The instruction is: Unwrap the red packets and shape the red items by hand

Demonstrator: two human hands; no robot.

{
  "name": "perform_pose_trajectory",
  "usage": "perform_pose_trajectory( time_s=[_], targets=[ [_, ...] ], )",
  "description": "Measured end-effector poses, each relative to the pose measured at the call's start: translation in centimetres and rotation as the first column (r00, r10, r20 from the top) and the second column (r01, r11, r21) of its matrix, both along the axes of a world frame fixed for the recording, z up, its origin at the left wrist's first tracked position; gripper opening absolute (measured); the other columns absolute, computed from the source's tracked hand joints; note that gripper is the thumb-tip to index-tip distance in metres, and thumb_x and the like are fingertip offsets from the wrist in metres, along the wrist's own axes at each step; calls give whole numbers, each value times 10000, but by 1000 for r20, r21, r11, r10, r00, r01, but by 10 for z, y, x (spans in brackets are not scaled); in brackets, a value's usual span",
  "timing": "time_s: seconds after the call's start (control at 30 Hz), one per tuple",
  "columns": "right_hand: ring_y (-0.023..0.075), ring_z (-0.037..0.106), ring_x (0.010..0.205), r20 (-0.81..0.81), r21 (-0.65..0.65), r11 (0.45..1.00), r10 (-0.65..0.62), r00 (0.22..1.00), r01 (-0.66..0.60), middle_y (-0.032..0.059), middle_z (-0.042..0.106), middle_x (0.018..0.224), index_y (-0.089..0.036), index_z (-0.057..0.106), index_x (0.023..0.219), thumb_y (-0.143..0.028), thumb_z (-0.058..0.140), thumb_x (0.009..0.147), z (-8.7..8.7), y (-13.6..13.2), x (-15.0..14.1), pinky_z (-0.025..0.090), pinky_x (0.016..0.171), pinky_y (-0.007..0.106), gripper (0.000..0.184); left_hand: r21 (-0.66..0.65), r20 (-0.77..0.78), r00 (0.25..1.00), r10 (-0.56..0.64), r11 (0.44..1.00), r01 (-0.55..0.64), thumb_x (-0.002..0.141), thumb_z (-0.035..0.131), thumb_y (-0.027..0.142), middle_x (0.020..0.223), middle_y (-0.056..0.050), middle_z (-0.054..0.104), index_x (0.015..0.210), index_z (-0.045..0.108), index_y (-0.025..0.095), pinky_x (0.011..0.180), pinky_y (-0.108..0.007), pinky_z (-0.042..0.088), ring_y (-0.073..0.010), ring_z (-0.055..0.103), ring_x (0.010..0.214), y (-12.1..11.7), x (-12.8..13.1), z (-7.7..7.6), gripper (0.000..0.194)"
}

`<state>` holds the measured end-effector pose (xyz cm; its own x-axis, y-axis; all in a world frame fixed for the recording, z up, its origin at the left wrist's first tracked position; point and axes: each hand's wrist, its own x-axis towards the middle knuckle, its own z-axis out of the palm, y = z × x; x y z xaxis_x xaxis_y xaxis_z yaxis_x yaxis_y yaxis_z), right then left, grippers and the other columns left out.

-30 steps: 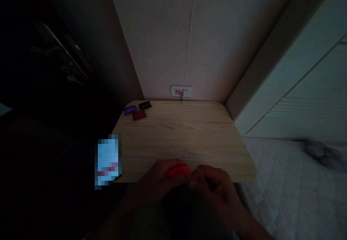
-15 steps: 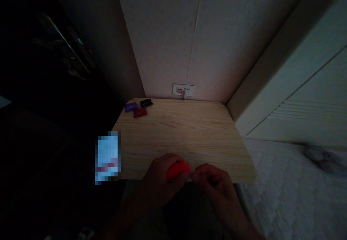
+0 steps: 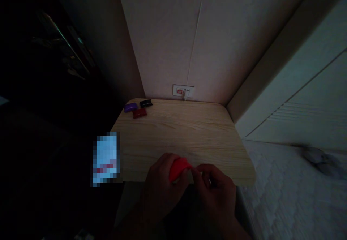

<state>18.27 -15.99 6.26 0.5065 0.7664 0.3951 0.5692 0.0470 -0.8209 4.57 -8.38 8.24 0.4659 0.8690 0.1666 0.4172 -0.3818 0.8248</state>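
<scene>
Over the front edge of the table, my left hand (image 3: 159, 185) is closed round a bright red soft piece (image 3: 179, 168), whose shape resembles a small plump packet. It tapers to a narrow point on its right side. My right hand (image 3: 215, 185) pinches that point between thumb and fingertips. Dim light and the fingers hide whether the piece is wrapped. Away from both hands, a purple packet (image 3: 131, 107), a black packet (image 3: 146, 103) and a dark red packet (image 3: 140, 113) lie close together at the table's back left corner.
The pale wooden table (image 3: 187, 135) stands against a wall with a socket (image 3: 183, 90) and a plug in it. On the left is a blurred-out bright patch (image 3: 106, 157) near a dark door. A white quilted mattress (image 3: 287, 193) lies to the right.
The red piece has tilted, its upper edge now higher and its right tip drawn out a little. My right hand has shifted slightly right; both hands keep their grip.
</scene>
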Motion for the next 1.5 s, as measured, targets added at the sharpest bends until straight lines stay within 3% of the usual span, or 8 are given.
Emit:
perform_pose_trajectory(
  time_s=[0.13,0.3,0.4,0.53,0.67,0.97,1.23,1.5],
  targets=[
    [97,462,431,125,46,991,122,985,-129,-62,500,538,-194,721,853,-243,661,941,4,-6,0,369,437,221,118,40,37,999,33,999,-35,876,599,219,894,-39,669,925,626,206,760,-332,488,-209,638,823,-4,3,-3,58],
    [116,486,486,162,57,951,291,943,-303,-39,541,590,-210,723,937,-174,637,954,7,-12,5,383,472,246,94,-110,103,990,-97,988,108,982,523,287,999,-41,694,1039,606,216,844,-330,486,-203,652,918,-5,-3,2,123],
    [127,505,518,186,64,911,390,902,-407,-33,573,628,-230,702,1120,-126,626,945,9,-11,13,384,497,258,216,-264,172,974,-150,945,192,989,549,370,996,-26,710,1056,585,225,826,-312,489,-197,660,911,-1,-8,5,163],
    [136,521,538,263,22,847,507,821,-531,-29,558,648,-240,654,1239,-95,599,919,17,-10,26,370,509,267,356,-470,307,945,-110,846,251,940,628,402,905,3,708,960,543,224,755,-271,490,-176,655,856,3,-13,3,198],
    [149,551,561,324,-35,801,575,751,-598,-10,584,690,-230,635,1265,-122,579,907,28,-8,35,385,518,278,377,-541,340,934,-106,791,286,904,641,432,763,18,650,852,548,199,630,-237,449,-140,590,706,7,-17,-5,256],
    [182,571,581,493,-127,782,583,645,-610,22,626,723,-172,573,1329,-145,545,883,18,-12,40,419,547,311,447,-709,240,971,-18,680,187,835,629,514,553,55,539,788,544,200,413,-188,290,-89,453,437,13,-16,-5,329],
    [174,631,654,263,-125,757,649,714,-642,13,656,770,-214,562,1346,-177,564,854,17,-11,41,475,602,292,493,-776,175,984,27,618,121,806,631,634,432,70,522,987,616,188,352,-189,245,-98,403,339,13,-14,-14,482],
    [167,626,609,243,-108,750,657,714,-653,3,664,741,-225,560,1402,-163,586,850,10,-9,43,467,568,276,556,-822,137,978,158,569,23,763,650,711,449,64,571,1100,564,170,308,-184,215,-97,392,294,17,-11,-27,643]
  ],
)
